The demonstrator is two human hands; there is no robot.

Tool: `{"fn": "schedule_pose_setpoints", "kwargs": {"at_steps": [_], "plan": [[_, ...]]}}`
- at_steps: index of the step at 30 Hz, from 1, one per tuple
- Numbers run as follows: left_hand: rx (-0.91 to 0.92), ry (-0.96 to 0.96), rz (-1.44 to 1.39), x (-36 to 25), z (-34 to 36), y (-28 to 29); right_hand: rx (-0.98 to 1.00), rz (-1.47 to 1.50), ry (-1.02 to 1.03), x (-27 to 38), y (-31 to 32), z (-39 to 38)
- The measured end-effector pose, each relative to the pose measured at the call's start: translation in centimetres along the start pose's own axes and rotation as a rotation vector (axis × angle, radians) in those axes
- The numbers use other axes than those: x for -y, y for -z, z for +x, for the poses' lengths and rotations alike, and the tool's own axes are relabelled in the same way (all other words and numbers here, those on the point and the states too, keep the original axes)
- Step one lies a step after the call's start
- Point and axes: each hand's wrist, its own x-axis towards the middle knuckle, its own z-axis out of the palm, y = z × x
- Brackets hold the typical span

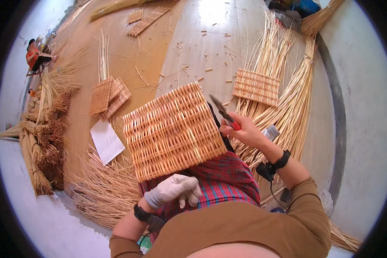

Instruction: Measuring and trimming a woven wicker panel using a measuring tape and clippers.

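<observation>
A rectangular woven wicker panel rests tilted over my lap, on a red and blue checked cloth. My right hand, bare, is closed around red-handled pruning shears; their dark blades point up and away beside the panel's right edge. Below the panel's near edge is my left hand in a white glove. Its fingers are loosely bent and somewhat apart, with nothing visible in them. Both wrists wear black straps with small devices.
Long peeled wicker rods lie along the right, with another woven panel on them. Smaller panels and a white paper sheet lie left. Bundles of rods line the left wall. A seated person is far left. Cut stubs litter the floor.
</observation>
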Motion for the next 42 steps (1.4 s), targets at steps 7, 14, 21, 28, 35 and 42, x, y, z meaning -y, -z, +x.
{"fn": "schedule_pose_setpoints", "kwargs": {"at_steps": [7,14,21,28,35,42], "plan": [[-0.195,-0.881,1.698,-12.3,4.9,-2.7,-0.13,0.277,-0.118,-4.9,0.0,-1.4],[-0.508,-0.796,1.72,-13.8,10.5,0.7,-0.265,0.183,-0.042,-4.0,0.2,-2.0],[-0.898,-0.898,1.65,-12.7,11.1,1.7,-0.31,-0.204,-0.142,-2.2,-1.6,-1.6],[-0.954,-0.856,1.621,-12.8,11.3,2.2,-0.379,-0.324,0.055,-4.2,-4.0,0.0],[-0.959,-0.885,1.593,-12.9,11.6,2.7,-0.361,-0.386,0.125,-4.9,-3.8,0.7],[-0.971,-0.892,1.57,-12.9,11.6,2.8,-0.282,-0.357,0.073,-4.5,-4.1,0.5]]}}
